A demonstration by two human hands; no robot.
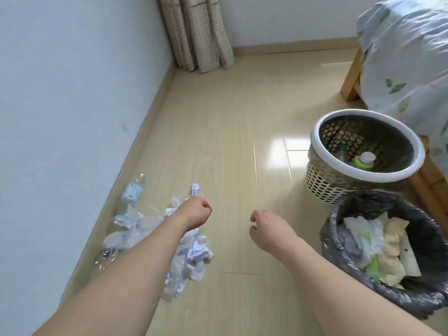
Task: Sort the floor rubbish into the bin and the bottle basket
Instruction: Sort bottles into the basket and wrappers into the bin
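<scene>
Both bare hands are hanging over the pale wood-look floor (230, 117), the left hand (197, 212) curled into an empty fist above the crumpled white paper and clear plastic bottles (191, 253) lying by the wall, the right hand (268, 226) loosely curled, holding nothing. The black-lined bin (339, 214) is sitting just beside the white-rimmed woven bottle basket (322, 180).

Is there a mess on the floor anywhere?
Yes. Crumpled paper and squashed plastic bottles lie heaped on the floor by the left wall, under the left hand, not yet in the bin or the basket.
</scene>
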